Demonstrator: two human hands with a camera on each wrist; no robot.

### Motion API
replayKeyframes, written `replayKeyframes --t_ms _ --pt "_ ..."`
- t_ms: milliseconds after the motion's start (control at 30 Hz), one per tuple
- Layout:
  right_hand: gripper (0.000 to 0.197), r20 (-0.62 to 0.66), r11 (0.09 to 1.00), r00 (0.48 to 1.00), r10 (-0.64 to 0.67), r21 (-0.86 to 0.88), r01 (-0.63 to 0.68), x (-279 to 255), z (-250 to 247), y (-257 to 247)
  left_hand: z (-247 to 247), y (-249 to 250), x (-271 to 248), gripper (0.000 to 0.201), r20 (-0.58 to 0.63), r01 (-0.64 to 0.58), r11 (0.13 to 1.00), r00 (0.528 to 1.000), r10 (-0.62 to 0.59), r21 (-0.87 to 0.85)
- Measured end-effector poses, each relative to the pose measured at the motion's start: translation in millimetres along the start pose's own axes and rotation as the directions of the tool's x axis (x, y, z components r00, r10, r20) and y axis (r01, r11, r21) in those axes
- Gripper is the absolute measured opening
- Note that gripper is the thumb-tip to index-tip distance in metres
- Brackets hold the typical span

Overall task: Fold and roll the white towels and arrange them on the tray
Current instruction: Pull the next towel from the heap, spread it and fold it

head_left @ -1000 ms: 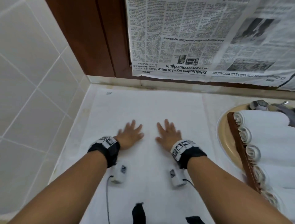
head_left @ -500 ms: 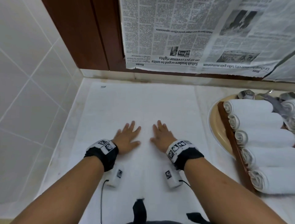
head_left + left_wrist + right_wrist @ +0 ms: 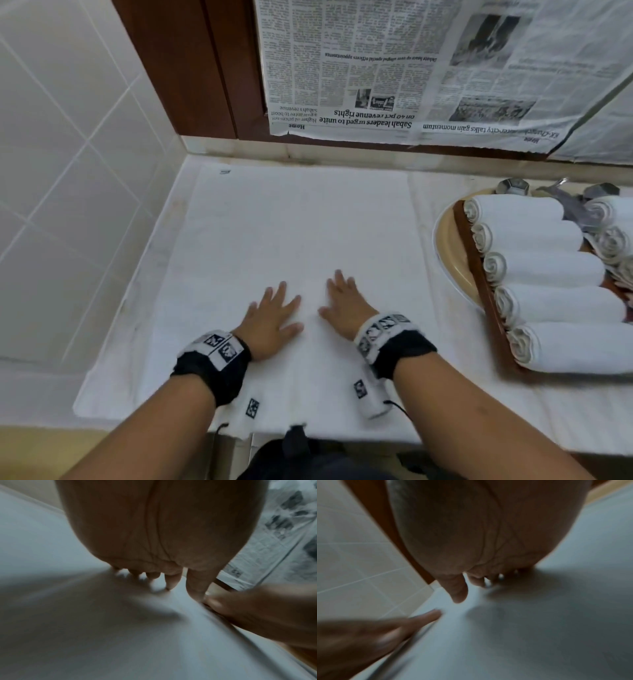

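Observation:
A white towel (image 3: pixel 294 233) lies spread flat on the counter. My left hand (image 3: pixel 270 318) and right hand (image 3: pixel 342 305) rest side by side on its near half, palms down, fingers straight and spread. Both wrist views show the towel (image 3: pixel 120 635) (image 3: pixel 539 628) under flat palms. At the right a wooden tray (image 3: pixel 479 274) carries several rolled white towels (image 3: pixel 541 267) in a row, with more rolls (image 3: pixel 613 240) behind them.
The tray sits over a round beige basin (image 3: pixel 448 260) with metal tap fittings (image 3: pixel 513 186) behind. Newspaper (image 3: pixel 428 68) covers the wall above the counter. White tiles (image 3: pixel 68 171) close the left side. The counter's front edge (image 3: pixel 137 425) runs just below my wrists.
Both hands have slid toward me across the towel, staying flat. The head view has shifted, bringing more of the tray and the counter's front edge into sight.

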State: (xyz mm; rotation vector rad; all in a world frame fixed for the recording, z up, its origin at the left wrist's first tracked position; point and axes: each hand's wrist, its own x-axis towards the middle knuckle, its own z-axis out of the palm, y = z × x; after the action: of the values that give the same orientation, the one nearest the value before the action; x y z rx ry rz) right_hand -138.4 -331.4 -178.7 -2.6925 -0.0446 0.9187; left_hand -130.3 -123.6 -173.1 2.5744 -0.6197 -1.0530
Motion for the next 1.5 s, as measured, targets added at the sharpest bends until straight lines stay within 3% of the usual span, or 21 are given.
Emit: replayKeyframes --t_ms 67,167,233,300,367,433,500,567,633,733,800,833,900,933,1000,1067,1167,1300,1367,1400,1500 --pt "0.078 0.013 0.996 0.998 0.069 -0.054 -0.068 -19.6 8.6 42.5 15.8 -31.5 -28.2 0.107 -0.003 0.114 0.993 0.994 -0.114 0.038" --pt "0.076 -0.056 0.960 0.958 0.280 -0.015 -0.281 -49.7 1.3 109.0 30.8 -98.2 -73.4 0.089 -0.201 0.423 0.906 0.887 -0.415 -0.003" --pt "0.074 -0.144 0.924 0.917 0.372 -0.030 -0.380 -59.7 -3.3 118.3 38.8 -107.6 -85.7 0.080 -0.250 0.511 0.858 0.825 -0.506 -0.049" --pt "0.073 -0.256 0.926 0.907 0.335 -0.088 -0.366 -61.1 1.1 87.2 48.5 -76.0 -77.8 0.079 -0.310 0.460 0.888 0.843 -0.439 -0.005" --pt "0.074 -0.245 0.970 0.953 0.179 -0.119 -0.213 -64.5 19.7 35.0 68.4 -25.1 -66.8 0.085 -0.293 0.317 0.948 0.910 -0.294 0.034" --pt "0.078 -0.124 0.994 0.992 -0.001 -0.109 -0.012 -76.0 49.3 -7.6 96.0 11.7 -68.4 0.084 -0.221 0.172 0.985 0.962 -0.163 0.022" --pt "0.081 0.009 0.994 0.997 -0.074 -0.086 0.074 -87.9 75.0 -10.9 118.9 8.4 -83.6 0.088 -0.214 0.182 0.983 0.962 -0.171 0.031" --pt "0.081 0.024 0.993 0.999 -0.027 -0.116 0.030 -99.1 84.0 21.4 128.1 -26.4 -106.9 0.097 -0.294 0.355 0.932 0.901 -0.320 0.075" --pt "0.079 -0.034 0.992 0.995 0.098 -0.080 -0.100 -109.3 79.2 64.0 127.6 -73.8 -133.7 0.094 -0.387 0.533 0.844 0.767 -0.512 -0.059" --pt "0.075 -0.066 0.959 0.957 0.281 -0.007 -0.282 -119.0 63.5 101.4 114.3 -111.4 -162.0 0.079 -0.343 0.625 0.718 0.632 -0.695 -0.305" --pt "0.073 -0.128 0.934 0.927 0.353 -0.021 -0.358 -117.1 59.3 91.3 106.9 -102.5 -152.2 0.075 -0.411 0.625 0.715 0.590 -0.695 -0.313" --pt "0.073 -0.181 0.929 0.917 0.357 -0.031 -0.368 -114.6 60.3 74.4 103.7 -87.3 -141.6 0.075 -0.481 0.579 0.774 0.618 -0.622 -0.257" --pt "0.075 -0.265 0.961 0.931 0.252 -0.049 -0.274 -113.7 70.0 24.8 106.0 -46.3 -118.0 0.083 -0.495 0.386 0.919 0.785 -0.373 -0.081" --pt "0.077 -0.274 0.982 0.950 0.151 -0.073 -0.177 -115.3 80.2 -1.2 113.1 -26.2 -108.6 0.091 -0.422 0.279 0.960 0.873 -0.243 0.024" --pt "0.078 -0.171 0.994 0.985 -0.037 -0.103 0.020 -120.9 103.9 -39.2 127.0 -6.4 -102.1 0.098 -0.267 0.181 0.978 0.952 -0.148 0.104" --pt "0.075 -0.066 0.992 0.995 -0.076 -0.104 0.069 -124.7 122.7 -39.8 123.9 -23.0 -111.7 0.096 -0.270 0.236 0.965 0.942 -0.199 0.113" --pt "0.071 -0.158 0.989 0.983 0.091 -0.102 -0.108 -135.0 132.2 9.7 116.4 -93.9 -135.0 0.082 -0.396 0.431 0.902 0.834 -0.384 0.032" --pt "0.070 -0.280 0.895 0.850 0.445 0.123 -0.428 -151.8 122.2 58.2 99.8 -148.6 -154.4 0.073 -0.391 0.501 0.864 0.785 -0.481 -0.057" --pt "0.071 -0.285 0.848 0.799 0.529 0.206 -0.488 -144.3 119.8 36.1 98.5 -121.9 -143.4 0.079 -0.449 0.435 0.900 0.799 -0.401 -0.029" --pt "0.071 -0.299 0.857 0.804 0.514 0.211 -0.469 -138.8 120.3 13.3 98.7 -96.4 -137.0 0.085 -0.454 0.373 0.928 0.825 -0.336 -0.008" --pt "0.070 -0.297 0.977 0.932 0.207 0.104 -0.184 -127.0 132.7 -60.8 113.1 -16.4 -119.9 0.083 -0.361 0.065 0.988 0.932 -0.010 0.139"
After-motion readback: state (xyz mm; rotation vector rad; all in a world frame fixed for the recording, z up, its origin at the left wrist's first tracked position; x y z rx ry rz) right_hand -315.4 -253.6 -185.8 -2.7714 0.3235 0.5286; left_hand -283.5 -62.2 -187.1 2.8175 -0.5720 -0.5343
